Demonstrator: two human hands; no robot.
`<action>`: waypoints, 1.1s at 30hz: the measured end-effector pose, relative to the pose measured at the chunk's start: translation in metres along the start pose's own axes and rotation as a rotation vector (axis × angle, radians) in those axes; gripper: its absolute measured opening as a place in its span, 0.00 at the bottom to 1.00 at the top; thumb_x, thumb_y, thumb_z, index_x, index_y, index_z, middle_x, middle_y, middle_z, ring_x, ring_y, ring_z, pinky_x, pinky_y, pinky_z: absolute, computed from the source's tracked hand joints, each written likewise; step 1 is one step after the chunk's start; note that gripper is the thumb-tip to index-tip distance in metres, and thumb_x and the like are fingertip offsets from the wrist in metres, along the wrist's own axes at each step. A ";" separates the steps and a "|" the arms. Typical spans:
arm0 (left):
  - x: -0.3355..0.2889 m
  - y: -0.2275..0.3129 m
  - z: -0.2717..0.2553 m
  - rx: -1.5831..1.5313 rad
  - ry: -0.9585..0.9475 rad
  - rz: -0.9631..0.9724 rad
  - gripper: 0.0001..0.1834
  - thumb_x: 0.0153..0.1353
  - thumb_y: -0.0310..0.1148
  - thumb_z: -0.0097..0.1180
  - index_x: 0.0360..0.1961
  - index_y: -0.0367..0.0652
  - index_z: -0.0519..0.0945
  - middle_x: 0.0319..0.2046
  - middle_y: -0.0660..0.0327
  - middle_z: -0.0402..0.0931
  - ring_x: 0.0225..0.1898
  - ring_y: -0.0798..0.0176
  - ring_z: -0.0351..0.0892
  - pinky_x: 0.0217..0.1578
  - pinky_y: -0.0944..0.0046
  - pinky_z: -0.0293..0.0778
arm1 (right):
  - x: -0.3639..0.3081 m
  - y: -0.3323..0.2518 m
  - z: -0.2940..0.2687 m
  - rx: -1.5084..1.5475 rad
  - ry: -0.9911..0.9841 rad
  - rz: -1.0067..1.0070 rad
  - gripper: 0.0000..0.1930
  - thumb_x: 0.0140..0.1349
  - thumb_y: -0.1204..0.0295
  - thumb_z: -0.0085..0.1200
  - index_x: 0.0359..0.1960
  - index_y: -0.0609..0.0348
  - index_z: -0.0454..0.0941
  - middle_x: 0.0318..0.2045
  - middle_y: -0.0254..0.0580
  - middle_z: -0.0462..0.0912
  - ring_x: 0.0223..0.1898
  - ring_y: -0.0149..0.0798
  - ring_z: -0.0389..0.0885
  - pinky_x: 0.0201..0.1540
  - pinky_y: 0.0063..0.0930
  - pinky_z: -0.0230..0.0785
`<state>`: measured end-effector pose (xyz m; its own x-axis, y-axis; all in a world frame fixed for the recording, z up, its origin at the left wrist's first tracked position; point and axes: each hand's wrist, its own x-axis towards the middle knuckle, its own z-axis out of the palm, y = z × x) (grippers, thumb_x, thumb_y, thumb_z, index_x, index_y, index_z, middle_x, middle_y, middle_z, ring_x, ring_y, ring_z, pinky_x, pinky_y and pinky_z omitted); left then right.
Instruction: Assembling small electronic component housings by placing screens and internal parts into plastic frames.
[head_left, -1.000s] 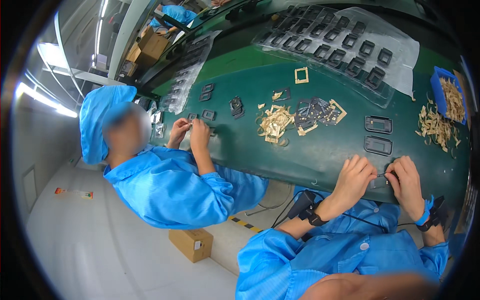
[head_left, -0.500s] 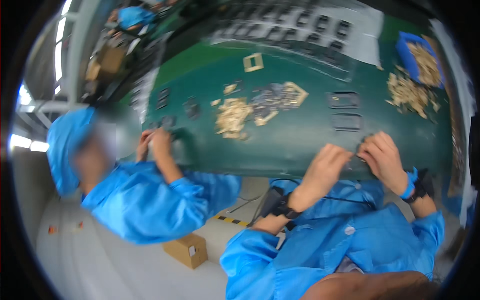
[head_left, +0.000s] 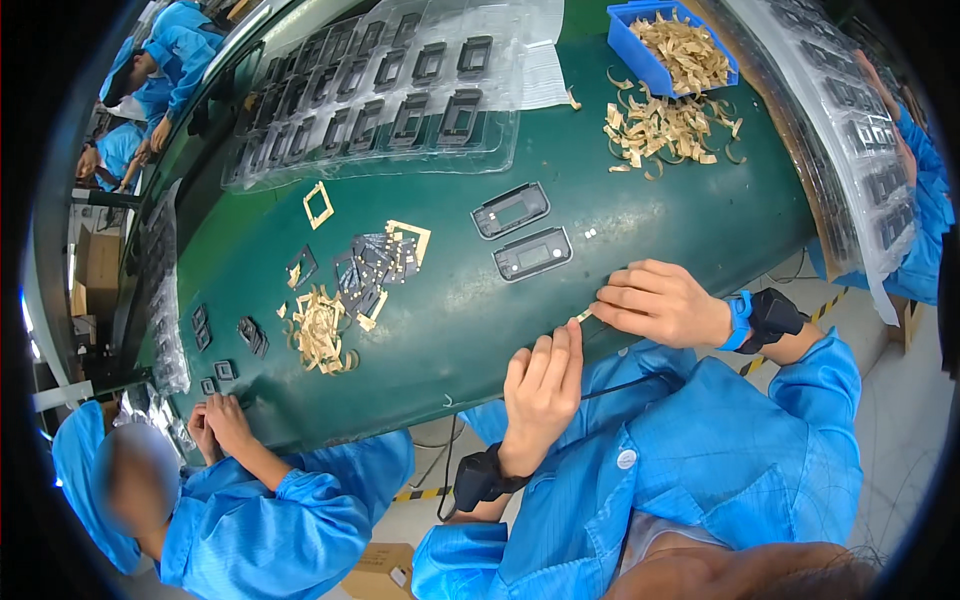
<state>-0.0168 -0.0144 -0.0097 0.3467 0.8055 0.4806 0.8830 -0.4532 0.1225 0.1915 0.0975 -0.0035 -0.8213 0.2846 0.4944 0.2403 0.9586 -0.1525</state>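
Note:
A small tan strip (head_left: 584,316) spans the fingertips of both hands, just above the table's near edge. My left hand (head_left: 543,388) pinches its near end, fingers bent and pointing up. At the other end, my right hand (head_left: 652,303) has thumb and fingertips closed on the strip. Beyond the hands lie two black plastic frames (head_left: 532,254), one behind the other, each with a rectangular window. Two tiny white pieces (head_left: 590,233) rest beside the nearer frame.
Curled tan strips (head_left: 660,135) spill in front of a blue bin (head_left: 640,48) at the far right. Left of centre are a tan strip pile (head_left: 320,335) and dark flat pieces (head_left: 375,265). Clear trays (head_left: 370,150) hold black frames. A co-worker's hands (head_left: 222,425) work at the left.
The view has turned and shifted, so the table appears tilted differently. The strip between my fingertips now shows clearly; earlier my hands were blurred and a small dark gap lay between them.

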 end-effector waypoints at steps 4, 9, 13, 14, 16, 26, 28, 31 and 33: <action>-0.003 0.019 0.001 0.185 -0.060 -0.086 0.21 0.58 0.27 0.57 0.54 0.37 0.84 0.45 0.63 0.80 0.41 0.65 0.77 0.40 0.63 0.68 | -0.001 -0.005 -0.004 -0.110 -0.003 -0.045 0.16 0.55 0.73 0.59 0.46 0.61 0.84 0.43 0.39 0.83 0.46 0.38 0.82 0.46 0.31 0.77; -0.006 0.035 0.003 0.334 -0.118 -0.162 0.22 0.60 0.28 0.57 0.58 0.42 0.83 0.50 0.67 0.81 0.41 0.71 0.76 0.43 0.66 0.59 | 0.000 -0.009 -0.004 -0.126 -0.040 -0.038 0.17 0.56 0.74 0.59 0.47 0.63 0.84 0.44 0.40 0.83 0.47 0.39 0.82 0.50 0.32 0.78; -0.017 0.040 0.003 0.331 -0.108 -0.270 0.24 0.60 0.27 0.57 0.59 0.47 0.82 0.55 0.70 0.81 0.42 0.73 0.76 0.45 0.66 0.52 | -0.006 -0.010 -0.005 -0.112 -0.053 -0.014 0.16 0.57 0.75 0.59 0.47 0.66 0.84 0.46 0.45 0.83 0.50 0.42 0.83 0.53 0.34 0.79; -0.020 0.041 0.002 0.313 -0.106 -0.298 0.25 0.60 0.26 0.57 0.60 0.47 0.82 0.55 0.69 0.81 0.43 0.72 0.76 0.45 0.66 0.52 | -0.006 -0.011 -0.006 -0.109 -0.054 -0.014 0.16 0.57 0.75 0.59 0.47 0.66 0.84 0.46 0.45 0.83 0.50 0.42 0.83 0.53 0.34 0.79; -0.022 0.040 -0.001 0.296 -0.105 -0.326 0.25 0.59 0.26 0.57 0.60 0.47 0.82 0.56 0.69 0.81 0.44 0.72 0.77 0.46 0.66 0.52 | -0.005 -0.012 -0.007 -0.122 -0.046 -0.010 0.17 0.56 0.75 0.59 0.47 0.68 0.83 0.47 0.47 0.83 0.50 0.42 0.83 0.52 0.34 0.79; -0.014 0.025 -0.017 -0.340 0.019 -0.585 0.19 0.56 0.27 0.67 0.51 0.48 0.85 0.53 0.65 0.79 0.43 0.64 0.73 0.47 0.62 0.58 | -0.008 -0.006 -0.011 0.333 0.033 0.274 0.16 0.57 0.76 0.62 0.48 0.63 0.81 0.47 0.43 0.82 0.49 0.46 0.83 0.49 0.36 0.78; -0.010 0.024 -0.015 -0.369 0.010 -0.613 0.13 0.54 0.32 0.72 0.41 0.52 0.88 0.46 0.67 0.75 0.39 0.63 0.69 0.47 0.61 0.58 | -0.005 -0.008 -0.011 0.393 0.035 0.245 0.12 0.57 0.74 0.65 0.43 0.60 0.82 0.44 0.39 0.81 0.46 0.43 0.81 0.46 0.35 0.75; -0.009 0.019 -0.012 -0.358 0.011 -0.604 0.10 0.53 0.33 0.73 0.38 0.52 0.88 0.44 0.67 0.75 0.40 0.64 0.69 0.47 0.59 0.56 | -0.001 -0.013 -0.011 0.339 -0.002 0.245 0.09 0.57 0.71 0.66 0.37 0.56 0.81 0.38 0.35 0.78 0.43 0.40 0.78 0.44 0.34 0.70; -0.008 0.017 -0.011 -0.343 0.011 -0.606 0.08 0.53 0.33 0.73 0.36 0.52 0.88 0.43 0.68 0.74 0.41 0.63 0.68 0.47 0.58 0.55 | 0.001 -0.013 -0.007 0.325 -0.007 0.267 0.08 0.57 0.70 0.66 0.36 0.54 0.80 0.37 0.33 0.77 0.41 0.39 0.77 0.43 0.33 0.67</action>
<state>-0.0078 -0.0325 -0.0021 -0.1809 0.9513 0.2494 0.7695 -0.0210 0.6383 0.1910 0.0852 0.0053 -0.7560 0.5220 0.3950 0.2709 0.7988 -0.5372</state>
